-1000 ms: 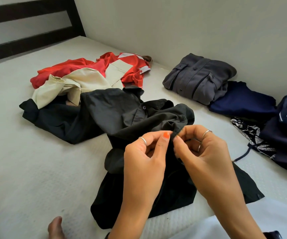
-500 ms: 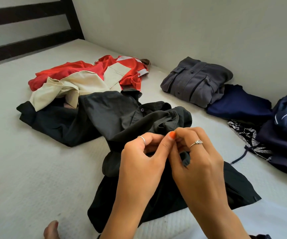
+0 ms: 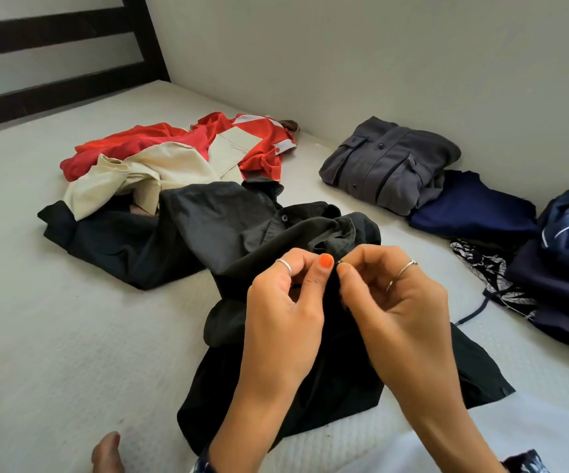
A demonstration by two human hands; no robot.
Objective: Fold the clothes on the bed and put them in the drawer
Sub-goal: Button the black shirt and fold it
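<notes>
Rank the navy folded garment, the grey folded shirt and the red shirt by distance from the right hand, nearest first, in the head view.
From the right hand:
1. Navy folded garment, just beyond it, toward the wall.
2. Grey folded shirt, farther back by the wall.
3. Red shirt, far side, across the unfolded pile.

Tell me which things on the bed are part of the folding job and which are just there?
Part of the job:
black shirt, pinched by the left hand and right hand
red top
cream shirt
folded grey shirt
folded navy top

Just there:
headboard
wall
mattress
</notes>
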